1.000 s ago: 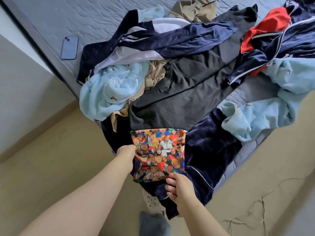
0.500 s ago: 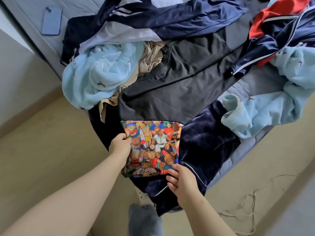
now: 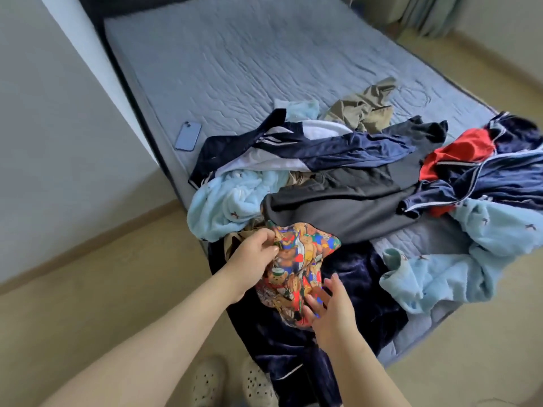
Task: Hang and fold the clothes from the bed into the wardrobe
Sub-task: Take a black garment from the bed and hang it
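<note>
Left hand [image 3: 255, 251] pinches the top edge of the bear-print cloth [image 3: 299, 259], likely to pull it clear of the pile. Right hand [image 3: 329, 309] is flat, fingers straight against the lower edge, probably steadying it. Cloth is thin and crumpled, at the near edge of the bed [image 3: 264, 69], on plush navy velvet [image 3: 352, 277].

bear-print cloth [image 3: 296, 265] crumpled, clothes [image 3: 338, 201] heaped on bed [image 3: 235, 63]

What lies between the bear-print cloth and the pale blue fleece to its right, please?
In the head view, a dark navy velvet garment fills the stretch from the bear-print cloth to the pale blue fleece.
</note>
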{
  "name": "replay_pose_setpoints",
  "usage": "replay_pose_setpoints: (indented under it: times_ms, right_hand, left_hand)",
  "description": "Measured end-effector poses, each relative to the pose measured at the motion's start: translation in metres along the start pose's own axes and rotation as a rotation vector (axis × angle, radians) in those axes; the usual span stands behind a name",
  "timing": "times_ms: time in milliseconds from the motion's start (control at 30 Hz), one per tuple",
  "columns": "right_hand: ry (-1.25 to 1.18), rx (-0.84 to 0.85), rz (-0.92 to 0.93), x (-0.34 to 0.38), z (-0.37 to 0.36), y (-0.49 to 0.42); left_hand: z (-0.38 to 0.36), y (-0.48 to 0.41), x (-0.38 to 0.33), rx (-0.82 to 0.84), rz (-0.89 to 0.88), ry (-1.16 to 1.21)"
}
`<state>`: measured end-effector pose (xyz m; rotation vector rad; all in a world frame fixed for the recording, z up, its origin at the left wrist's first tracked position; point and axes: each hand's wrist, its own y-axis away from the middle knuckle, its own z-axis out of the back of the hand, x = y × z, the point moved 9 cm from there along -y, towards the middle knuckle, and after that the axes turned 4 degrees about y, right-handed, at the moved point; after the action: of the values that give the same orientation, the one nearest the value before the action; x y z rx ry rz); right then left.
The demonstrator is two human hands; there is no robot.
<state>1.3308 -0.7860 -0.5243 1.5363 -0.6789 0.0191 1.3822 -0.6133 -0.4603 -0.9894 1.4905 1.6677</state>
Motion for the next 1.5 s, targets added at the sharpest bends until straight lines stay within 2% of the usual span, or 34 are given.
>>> replay_pose_setpoints:
  times_ms: [167,233,300,333,400,500,567,633,733,833,967,1033,1133,1200,1267,1367,1500]
  right_hand:
    - [-0.233,0.141,-0.023,0.023,-0.028,0.045]
    - [-0.164,0.128,0.004,0.024,-0.031,0.055]
    - [-0.112,0.095,0.044,0.024,-0.029,0.065]
    - [-0.082,0.085,0.059,0.023,-0.027,0.069]
    - [-0.005,0.090,0.097,0.019,-0.023,0.085]
    - [0.035,0.097,0.101,0.007,-0.012,0.102]
    - [0.021,0.124,0.107,0.002,-0.007,0.115]
    - [-0.048,0.173,0.134,0.007,-0.005,0.126]
    - [-0.069,0.219,0.226,0.029,0.001,0.138]
    - [0.015,0.199,0.295,0.046,0.011,0.145]
    - [0.061,0.181,0.300,0.048,0.025,0.148]
    - [0.124,0.155,0.330,0.047,0.031,0.145]
    - [0.326,0.066,0.324,0.041,0.036,0.138]
    - [0.467,0.029,0.314,0.037,0.036,0.137]
    - [0.494,0.013,0.311,0.036,0.035,0.137]
    - [0.422,-0.011,0.369,0.045,0.028,0.135]
    - [0.456,0.013,0.574,0.069,-0.002,0.148]
  left_hand:
    - [-0.011,0.069,-0.020,0.455,0.065,0.037]
    - [-0.002,0.091,-0.022,0.546,0.083,-0.030]
    - [0.009,0.102,-0.019,0.566,0.138,-0.080]
    - [0.015,0.105,-0.017,0.562,0.178,-0.077]
    - [0.032,0.111,-0.017,0.452,0.264,0.052]
    - [0.050,0.106,0.001,0.069,0.456,0.519]
    - [0.046,0.116,0.019,-0.109,0.613,0.483]
    - [0.027,0.133,0.034,-0.112,0.769,0.388]
    - [-0.010,0.138,0.043,0.017,0.861,0.569]
    - [-0.037,0.120,0.028,0.109,0.731,0.626]
    - [-0.044,0.104,-0.009,0.095,0.587,0.542]
    - [-0.028,0.105,-0.028,0.017,0.517,0.407]
    - [0.000,0.100,-0.072,-0.126,0.177,0.224]
    - [0.012,0.102,-0.101,-0.129,-0.035,0.077]
    - [0.021,0.110,-0.127,-0.108,-0.194,-0.181]
    - [0.034,0.127,-0.155,-0.092,-0.347,-0.525]
    - [0.044,0.158,-0.171,-0.027,-0.440,-0.788]
